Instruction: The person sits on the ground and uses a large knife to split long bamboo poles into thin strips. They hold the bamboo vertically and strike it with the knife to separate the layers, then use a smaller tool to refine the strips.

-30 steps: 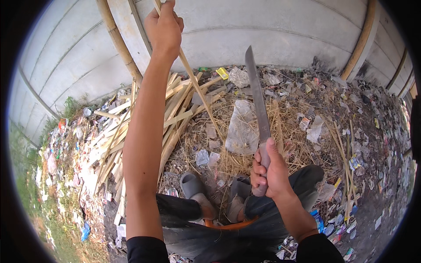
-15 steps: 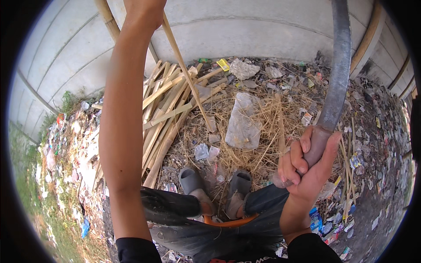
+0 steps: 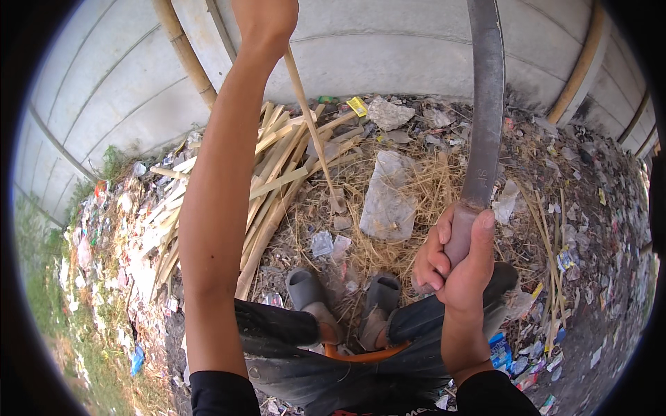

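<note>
My left hand (image 3: 267, 24) is raised at the top edge, closed round the upper part of a long, thin bamboo strip (image 3: 310, 119). Its fingers are partly out of view. The strip slants down to the ground near a small stone block (image 3: 342, 222). In my right hand (image 3: 466, 274) is a machete (image 3: 483, 114) with a dark, curved blade, held by its worn handle. The blade points up and its tip lies beyond the top edge. Between the strip and the blade, a pale flat slab (image 3: 388, 197) lies on straw-like shavings.
A heap of split bamboo strips (image 3: 277, 187) lies at the left, partly behind my left forearm. Litter covers the ground at both sides. A grey panel wall (image 3: 388, 55) with bamboo poles (image 3: 184, 52) stands at the back. My sandalled feet are below the slab.
My right hand has swung the machete to the left, its blade now more upright. My left hand has shifted right with the strip's top, while the strip's lower end stays near the ground.
</note>
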Demonstrator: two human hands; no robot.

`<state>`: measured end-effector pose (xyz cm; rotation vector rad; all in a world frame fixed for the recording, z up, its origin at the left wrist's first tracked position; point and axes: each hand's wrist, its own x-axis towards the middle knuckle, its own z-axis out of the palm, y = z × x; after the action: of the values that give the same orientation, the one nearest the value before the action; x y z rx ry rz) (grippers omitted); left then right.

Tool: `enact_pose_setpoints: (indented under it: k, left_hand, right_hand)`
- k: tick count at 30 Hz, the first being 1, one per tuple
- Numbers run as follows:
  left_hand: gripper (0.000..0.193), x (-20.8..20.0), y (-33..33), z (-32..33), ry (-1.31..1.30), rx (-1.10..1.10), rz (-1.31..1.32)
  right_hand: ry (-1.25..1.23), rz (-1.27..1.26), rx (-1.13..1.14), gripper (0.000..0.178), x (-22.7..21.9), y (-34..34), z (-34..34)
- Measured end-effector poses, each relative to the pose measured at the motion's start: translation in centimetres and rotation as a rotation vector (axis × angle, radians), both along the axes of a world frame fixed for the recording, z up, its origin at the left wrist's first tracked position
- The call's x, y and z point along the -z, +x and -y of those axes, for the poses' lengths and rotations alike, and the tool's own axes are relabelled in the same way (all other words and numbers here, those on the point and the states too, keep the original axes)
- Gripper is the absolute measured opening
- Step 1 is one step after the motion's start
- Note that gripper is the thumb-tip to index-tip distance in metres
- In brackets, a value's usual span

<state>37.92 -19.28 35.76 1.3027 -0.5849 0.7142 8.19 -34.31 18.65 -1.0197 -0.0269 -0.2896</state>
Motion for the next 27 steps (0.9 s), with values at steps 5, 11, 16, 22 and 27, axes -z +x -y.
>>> enact_pose_setpoints:
  k: [5,11,16,22,27]
  left_hand:
    - [0.033,-0.3,-0.8,1.1,0.015,-0.050,-0.014]
    - [0.038,0.5,0.7,0.7,-0.003,-0.013,-0.020]
    - [0.041,0.9,1.8,0.2,-0.044,0.109,0.039]
    - [0.040,0.5,1.5,-0.3,-0.047,0.226,0.076]
    - [0.041,1.5,1.7,-0.8,-0.028,0.183,0.048]
  right_hand:
    - [-0.084,-0.038,0.041,0.066,-0.8,0.2,-0.3]
    - [0.011,0.226,0.124,0.073,-4.5,1.3,-0.8]
    - [-0.036,0.142,0.046,0.071,3.1,2.3,-5.0]
    - [-0.050,-0.631,-0.247,0.063,6.8,3.6,-3.0]
    - [0.030,0.093,0.119,0.068,-4.3,3.2,-1.7]
